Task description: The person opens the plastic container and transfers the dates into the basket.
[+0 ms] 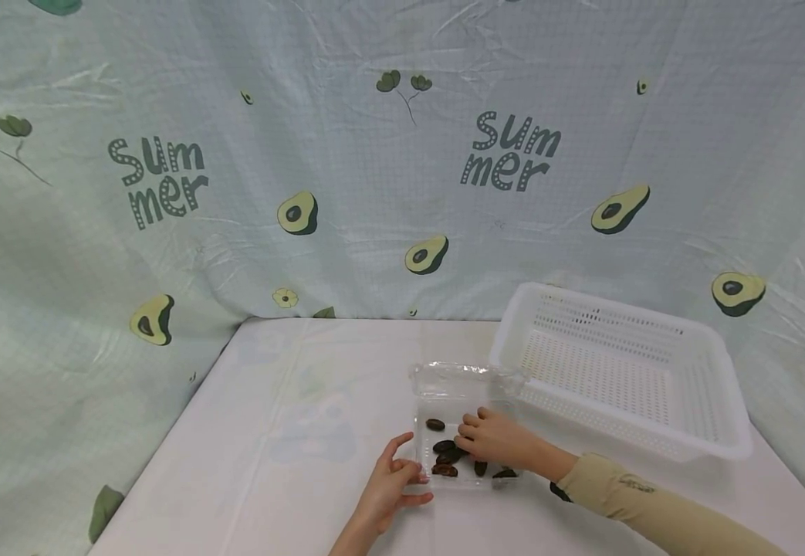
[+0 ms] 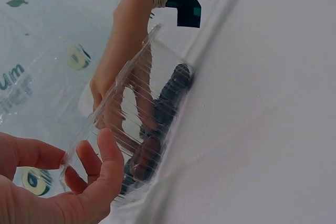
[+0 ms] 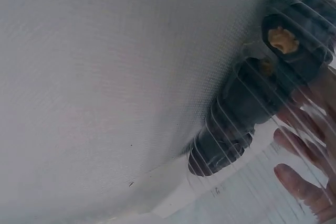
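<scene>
A clear plastic box [image 1: 471, 480] with its lid [image 1: 454, 381] raised stands on the table, holding several dark brown oval fruits [image 1: 434, 425]. My left hand [image 1: 390, 488] is at its left front corner; in the left wrist view this hand [image 2: 68, 182] pinches the clear wall between thumb and fingers. My right hand [image 1: 502, 442] reaches into the box from the right, fingers bent down among the fruits. Through the wall in the left wrist view, fingertips of the right hand [image 2: 126, 87] are close to the fruits [image 2: 147, 158]. Fruits [image 3: 231, 114] also show through the ridged wall in the right wrist view.
A large white perforated basket [image 1: 603, 378] stands behind and to the right of the box. The white table [image 1: 291, 432] ends at a hanging sheet [image 1: 346, 154] printed with avocados and lettering. A dark object [image 2: 186, 6] shows at the right sleeve's cuff.
</scene>
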`<state>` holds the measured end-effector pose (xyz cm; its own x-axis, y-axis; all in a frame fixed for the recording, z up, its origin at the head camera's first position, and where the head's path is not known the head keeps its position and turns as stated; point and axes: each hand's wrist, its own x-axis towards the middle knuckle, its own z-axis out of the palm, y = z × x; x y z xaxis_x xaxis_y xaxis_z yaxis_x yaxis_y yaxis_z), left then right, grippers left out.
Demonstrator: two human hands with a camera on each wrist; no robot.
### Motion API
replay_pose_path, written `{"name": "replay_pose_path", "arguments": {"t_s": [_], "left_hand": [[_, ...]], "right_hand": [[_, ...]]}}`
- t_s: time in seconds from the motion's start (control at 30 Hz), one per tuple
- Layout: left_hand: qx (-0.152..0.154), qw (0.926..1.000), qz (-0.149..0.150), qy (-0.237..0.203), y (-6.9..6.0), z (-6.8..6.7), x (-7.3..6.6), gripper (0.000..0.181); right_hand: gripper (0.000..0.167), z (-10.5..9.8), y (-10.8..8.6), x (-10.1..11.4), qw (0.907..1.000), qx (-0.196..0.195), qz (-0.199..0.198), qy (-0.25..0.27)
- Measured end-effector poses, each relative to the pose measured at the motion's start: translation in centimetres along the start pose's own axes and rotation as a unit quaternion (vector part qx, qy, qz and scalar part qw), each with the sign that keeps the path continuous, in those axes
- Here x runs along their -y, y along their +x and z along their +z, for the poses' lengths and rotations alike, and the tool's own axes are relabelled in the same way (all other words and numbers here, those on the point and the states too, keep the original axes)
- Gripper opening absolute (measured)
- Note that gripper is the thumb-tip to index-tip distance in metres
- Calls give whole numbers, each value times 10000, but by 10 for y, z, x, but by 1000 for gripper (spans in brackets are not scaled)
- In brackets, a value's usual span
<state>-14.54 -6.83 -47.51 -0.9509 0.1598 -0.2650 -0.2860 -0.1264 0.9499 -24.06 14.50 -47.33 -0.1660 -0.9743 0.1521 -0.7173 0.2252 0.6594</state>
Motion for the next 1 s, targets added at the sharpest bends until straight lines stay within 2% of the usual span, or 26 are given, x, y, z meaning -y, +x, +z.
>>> {"name": "replay_pose_path", "arguments": {"t_s": [0.27,0.47,0.67,0.77,0.93,1.0], "left_hand": [[-38,10000,-17,-1,-2,2,-3,57],[-71,10000,-52,-10,-3,3,-4,56],[-92,9999,-34,-35,-2,3,-2,55],[-109,9999,-10,-42,-2,3,-2,55],[-133,9999,-49,-66,-4,4,-4,55],[-138,9999,-56,-78,-4,4,-4,55]], "right_hand": [[24,2,7,2,9980,564,201,214],[15,2,9,1,9986,440,203,211],[11,3,6,2,9976,564,248,322],[11,2,4,1,9980,453,305,330],[11,-5,-3,-3,9988,-90,440,195],[18,-9,-6,-4,9980,-318,509,202]]}}
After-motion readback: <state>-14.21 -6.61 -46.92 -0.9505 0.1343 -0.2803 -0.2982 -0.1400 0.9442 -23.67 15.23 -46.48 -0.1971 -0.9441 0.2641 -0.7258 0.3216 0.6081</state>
